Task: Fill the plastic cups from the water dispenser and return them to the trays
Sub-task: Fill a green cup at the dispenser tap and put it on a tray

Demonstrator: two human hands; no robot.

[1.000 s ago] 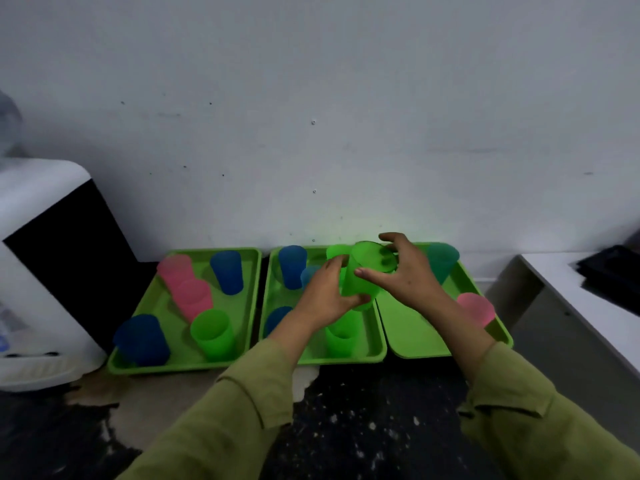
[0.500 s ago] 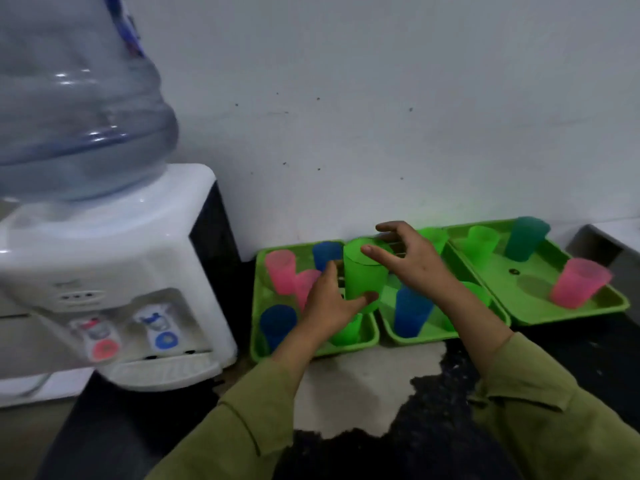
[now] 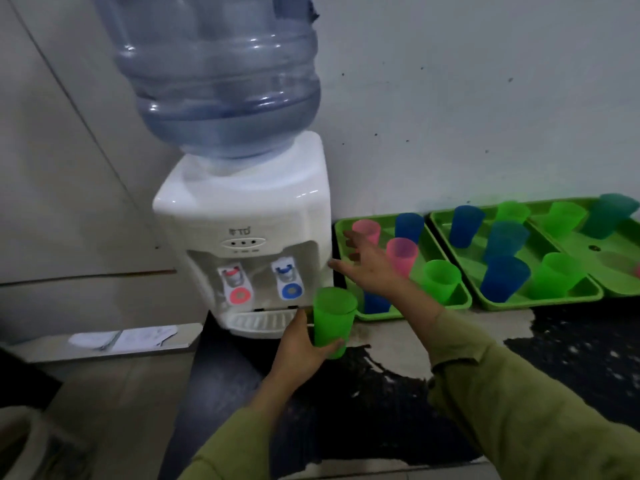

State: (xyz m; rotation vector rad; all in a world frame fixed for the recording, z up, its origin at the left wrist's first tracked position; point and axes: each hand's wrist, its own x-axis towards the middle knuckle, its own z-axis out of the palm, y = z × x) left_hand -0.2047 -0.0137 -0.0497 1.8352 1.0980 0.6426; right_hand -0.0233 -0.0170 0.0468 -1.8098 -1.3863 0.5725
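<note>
A person in olive-green sleeves is standing at a white water dispenser (image 3: 242,216) carrying a large blue-tinted bottle (image 3: 221,74), with a red tap (image 3: 235,279) on the left and a blue tap (image 3: 288,275) on the right above a slotted drip tray (image 3: 259,322). The left hand (image 3: 299,348) is gripping a green plastic cup (image 3: 334,318) low on its side, thumb on the left and fingers wrapping under the base. It is holding the cup upright just right of the drip tray and below the blue tap, over the dark, pale-patched tabletop (image 3: 381,393). Whether the cup is holding water cannot be told. The right hand (image 3: 367,268) is hovering open, fingers spread and holding nothing, over the left part of the left tray (image 3: 459,304).

Three green trays are sitting side by side against the far wall, right of the dispenser. The left tray is carrying two pink cups (image 3: 401,254), a blue cup (image 3: 409,226), a green cup (image 3: 441,280) and another blue one partly hidden behind the right forearm. The middle tray (image 3: 540,304) is carrying blue, teal and green cups, and the right tray (image 3: 609,258) is showing a green and a teal cup at its far end. Papers (image 3: 121,339) are lying on a ledge left of the dispenser.
</note>
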